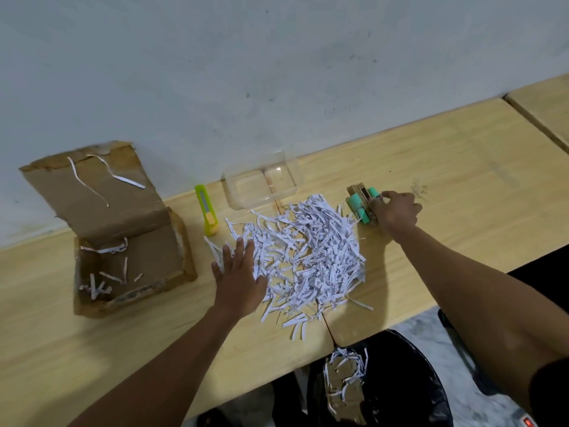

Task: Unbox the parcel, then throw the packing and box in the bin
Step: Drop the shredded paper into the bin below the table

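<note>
An open brown cardboard box (129, 241) sits at the left of the wooden table, flap up against the wall, a few paper shreds inside. A big heap of white shredded paper (311, 257) lies mid-table. My left hand (238, 275) rests flat, fingers straight, on the heap's left edge. My right hand (395, 209) reaches to the far right of the heap and grips a small cardboard-backed item with mint-green rollers (361, 204). A black bin (378, 380) stands below the table's front edge, holding cardboard and shreds.
A yellow-green utility knife (207, 209) lies between box and heap. A clear plastic tray (261, 183) stands by the wall behind the heap. The grey wall runs along the table's far edge. A second table top (542, 109) adjoins at far right.
</note>
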Action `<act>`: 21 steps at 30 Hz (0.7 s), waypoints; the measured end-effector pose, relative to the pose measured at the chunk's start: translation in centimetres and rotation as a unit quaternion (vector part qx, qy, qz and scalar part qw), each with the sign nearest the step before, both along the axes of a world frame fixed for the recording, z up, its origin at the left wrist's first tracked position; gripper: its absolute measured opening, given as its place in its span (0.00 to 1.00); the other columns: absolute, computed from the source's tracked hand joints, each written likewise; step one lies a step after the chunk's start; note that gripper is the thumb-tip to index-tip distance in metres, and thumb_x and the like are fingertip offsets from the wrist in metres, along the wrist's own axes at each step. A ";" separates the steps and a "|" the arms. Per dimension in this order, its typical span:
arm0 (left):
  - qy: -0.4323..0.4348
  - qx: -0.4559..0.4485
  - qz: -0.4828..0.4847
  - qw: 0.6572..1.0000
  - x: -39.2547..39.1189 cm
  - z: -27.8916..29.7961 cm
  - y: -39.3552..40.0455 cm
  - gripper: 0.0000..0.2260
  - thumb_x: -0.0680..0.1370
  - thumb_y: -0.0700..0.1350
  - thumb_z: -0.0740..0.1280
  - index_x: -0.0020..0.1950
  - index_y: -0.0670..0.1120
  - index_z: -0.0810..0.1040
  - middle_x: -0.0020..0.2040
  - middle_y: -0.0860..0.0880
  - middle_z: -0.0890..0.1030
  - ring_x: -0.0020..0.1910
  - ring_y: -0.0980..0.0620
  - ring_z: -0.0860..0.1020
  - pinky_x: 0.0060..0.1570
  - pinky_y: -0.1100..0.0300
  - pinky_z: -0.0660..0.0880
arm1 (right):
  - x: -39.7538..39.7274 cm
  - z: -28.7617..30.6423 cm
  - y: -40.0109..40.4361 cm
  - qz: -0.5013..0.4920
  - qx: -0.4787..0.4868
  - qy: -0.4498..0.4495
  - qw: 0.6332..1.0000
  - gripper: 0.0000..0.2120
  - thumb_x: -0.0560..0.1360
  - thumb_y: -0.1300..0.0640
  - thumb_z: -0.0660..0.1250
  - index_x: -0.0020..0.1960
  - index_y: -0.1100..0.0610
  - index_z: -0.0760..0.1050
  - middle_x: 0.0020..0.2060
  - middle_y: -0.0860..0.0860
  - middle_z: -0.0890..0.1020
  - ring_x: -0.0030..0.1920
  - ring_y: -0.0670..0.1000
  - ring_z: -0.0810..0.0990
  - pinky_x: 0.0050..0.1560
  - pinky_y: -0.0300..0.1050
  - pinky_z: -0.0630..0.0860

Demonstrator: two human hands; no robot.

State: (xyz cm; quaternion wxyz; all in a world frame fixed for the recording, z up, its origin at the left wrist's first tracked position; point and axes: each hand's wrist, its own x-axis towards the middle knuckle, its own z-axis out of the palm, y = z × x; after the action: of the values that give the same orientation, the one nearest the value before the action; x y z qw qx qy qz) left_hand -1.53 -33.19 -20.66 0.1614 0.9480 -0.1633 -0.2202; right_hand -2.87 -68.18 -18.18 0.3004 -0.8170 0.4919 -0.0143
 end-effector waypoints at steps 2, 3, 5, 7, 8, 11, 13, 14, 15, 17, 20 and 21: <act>0.011 -0.053 0.012 0.998 -0.1 0.1 0.1 0.34 0.79 0.49 0.60 0.79 0.54 0.43 0.80 0.54 0.42 0.79 0.48 0.38 0.75 0.42 0.37 | -1.3 0.5 1.8 -0.005 -0.045 -0.090 0.995 0.21 0.79 0.46 0.59 0.67 0.54 0.73 0.65 0.60 0.69 0.65 0.63 0.64 0.64 0.59 0.65; 0.015 -0.088 0.020 0.996 -0.1 0.2 0.2 0.34 0.78 0.47 0.59 0.79 0.54 0.44 0.81 0.54 0.45 0.79 0.50 0.39 0.75 0.43 0.36 | -2.2 0.8 3.2 0.014 -0.060 -0.162 0.985 0.20 0.79 0.46 0.57 0.67 0.54 0.73 0.64 0.59 0.70 0.64 0.61 0.65 0.63 0.58 0.65; 0.014 -0.155 0.041 0.987 -0.2 0.2 0.2 0.33 0.76 0.47 0.55 0.79 0.53 0.46 0.80 0.53 0.49 0.79 0.53 0.43 0.76 0.47 0.36 | -4.0 0.6 6.0 0.113 -0.063 -0.239 0.962 0.21 0.80 0.45 0.54 0.67 0.52 0.73 0.64 0.56 0.72 0.65 0.56 0.66 0.65 0.54 0.65; -0.003 -0.202 0.061 0.977 0.0 0.1 0.0 0.30 0.78 0.49 0.55 0.79 0.52 0.47 0.80 0.53 0.52 0.79 0.55 0.47 0.75 0.49 0.37 | -5.3 -0.3 8.3 0.222 -0.043 -0.215 0.950 0.24 0.80 0.41 0.51 0.72 0.48 0.67 0.71 0.53 0.68 0.72 0.53 0.62 0.70 0.51 0.60; -0.011 -0.219 0.068 0.973 0.1 0.0 -0.3 0.29 0.80 0.50 0.55 0.79 0.53 0.48 0.80 0.53 0.52 0.79 0.56 0.49 0.75 0.51 0.37 | -5.6 -1.1 9.1 0.257 -0.022 -0.197 0.946 0.26 0.80 0.39 0.49 0.74 0.46 0.63 0.74 0.52 0.64 0.75 0.51 0.58 0.72 0.50 0.56; -0.003 -0.260 0.094 0.961 0.6 0.2 -1.9 0.27 0.82 0.52 0.56 0.79 0.54 0.50 0.80 0.53 0.54 0.79 0.55 0.52 0.76 0.51 0.39 | -5.5 -2.8 10.5 0.285 0.022 -0.174 0.942 0.28 0.79 0.34 0.46 0.77 0.40 0.54 0.79 0.48 0.54 0.78 0.47 0.49 0.75 0.50 0.50; 0.030 -0.280 0.124 0.951 0.9 0.4 -3.2 0.25 0.82 0.54 0.55 0.79 0.55 0.52 0.78 0.48 0.61 0.77 0.49 0.57 0.77 0.44 0.48 | -4.8 -3.5 11.3 0.291 0.030 -0.168 0.942 0.28 0.79 0.34 0.45 0.77 0.39 0.53 0.79 0.47 0.54 0.78 0.47 0.48 0.76 0.55 0.47; 0.041 -0.291 0.133 0.947 0.9 0.3 -3.8 0.25 0.82 0.56 0.54 0.78 0.56 0.52 0.76 0.44 0.65 0.76 0.46 0.60 0.76 0.42 0.53 | -4.5 -3.7 11.7 0.293 0.030 -0.168 0.941 0.28 0.79 0.34 0.45 0.76 0.40 0.55 0.78 0.48 0.57 0.78 0.47 0.50 0.76 0.58 0.48; 0.046 -0.303 0.135 0.942 0.7 0.4 -4.4 0.25 0.82 0.56 0.54 0.78 0.56 0.53 0.75 0.44 0.65 0.76 0.45 0.60 0.76 0.42 0.55 | -4.3 -3.9 12.2 0.293 0.027 -0.174 0.940 0.28 0.79 0.34 0.44 0.76 0.42 0.58 0.77 0.49 0.60 0.77 0.49 0.53 0.75 0.60 0.50; 0.044 -0.328 0.135 0.934 -0.1 0.5 -5.4 0.24 0.83 0.54 0.54 0.78 0.54 0.55 0.77 0.49 0.62 0.77 0.49 0.57 0.76 0.45 0.54 | -4.1 -3.9 12.9 0.289 0.027 -0.201 0.936 0.27 0.80 0.36 0.45 0.74 0.45 0.62 0.73 0.50 0.67 0.75 0.50 0.59 0.72 0.60 0.57; 0.030 -0.358 0.140 0.923 -1.5 0.6 -6.7 0.23 0.82 0.52 0.54 0.78 0.53 0.58 0.77 0.50 0.62 0.76 0.52 0.58 0.75 0.45 0.56 | -4.3 -3.9 13.8 0.286 0.064 -0.231 0.928 0.23 0.82 0.42 0.48 0.74 0.46 0.63 0.71 0.49 0.69 0.74 0.50 0.61 0.72 0.58 0.60; 0.023 -0.359 0.140 0.923 -1.8 0.5 -7.1 0.23 0.82 0.52 0.53 0.77 0.53 0.59 0.76 0.50 0.63 0.76 0.53 0.58 0.75 0.45 0.56 | -4.3 -3.8 14.2 0.291 0.074 -0.238 0.924 0.22 0.83 0.44 0.49 0.74 0.47 0.63 0.72 0.48 0.69 0.74 0.49 0.61 0.72 0.58 0.61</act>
State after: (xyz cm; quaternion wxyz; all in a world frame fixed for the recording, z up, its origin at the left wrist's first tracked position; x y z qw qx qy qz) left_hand -3.33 -40.26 -20.18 0.5235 0.8346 -0.0935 -0.1436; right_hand -7.21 -54.02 -21.99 0.4589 -0.8723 0.1464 -0.0843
